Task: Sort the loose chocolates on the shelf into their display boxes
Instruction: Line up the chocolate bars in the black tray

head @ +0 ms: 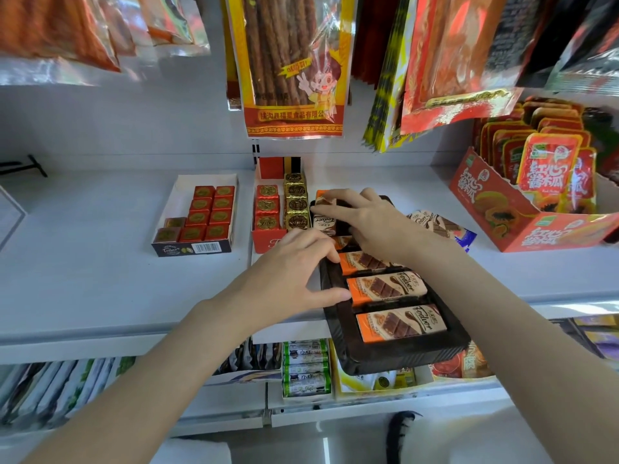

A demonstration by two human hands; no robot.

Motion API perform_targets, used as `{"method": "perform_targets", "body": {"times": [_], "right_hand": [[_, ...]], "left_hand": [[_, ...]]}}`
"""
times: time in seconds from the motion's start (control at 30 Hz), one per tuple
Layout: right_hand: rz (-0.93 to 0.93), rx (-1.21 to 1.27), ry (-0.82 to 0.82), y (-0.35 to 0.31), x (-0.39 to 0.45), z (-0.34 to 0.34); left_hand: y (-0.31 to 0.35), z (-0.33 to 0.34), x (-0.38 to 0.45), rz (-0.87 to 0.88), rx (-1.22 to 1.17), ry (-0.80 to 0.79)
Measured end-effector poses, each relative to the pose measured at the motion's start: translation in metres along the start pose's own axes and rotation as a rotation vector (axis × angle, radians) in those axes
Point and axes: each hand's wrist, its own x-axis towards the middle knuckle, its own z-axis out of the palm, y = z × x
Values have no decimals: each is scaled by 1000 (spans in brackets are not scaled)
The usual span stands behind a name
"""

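Long black plastic tray [395, 358] held three orange bars in slots; more loose bars [432, 222] lay just right of tray

Right hand [375, 222] pinched orange-white wrapped bar [324, 199] over tray's far end; left hand [288, 272] flat, fingers straight, steadied tray's left edge

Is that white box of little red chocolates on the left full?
Not full. The white box holds two columns of red squares and two brown ones, but its left side and back show bare white bottom.
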Motion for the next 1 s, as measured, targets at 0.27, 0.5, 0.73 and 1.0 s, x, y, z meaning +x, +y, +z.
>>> {"method": "perform_targets", "body": {"times": [0.27, 0.5, 0.73, 1.0], "right_hand": [[208, 554, 372, 13, -7, -29], [400, 1398, 254, 15, -27, -29], [423, 1005, 335, 17, -27, -24], [292, 533, 189, 2, -24, -8]], "left_hand": [[-1, -1, 1, 6, -16, -4], [-1, -3, 2, 0, -21, -23], [0, -2, 1, -11, -17, -22], [0, -3, 2, -9, -33, -17]]}}
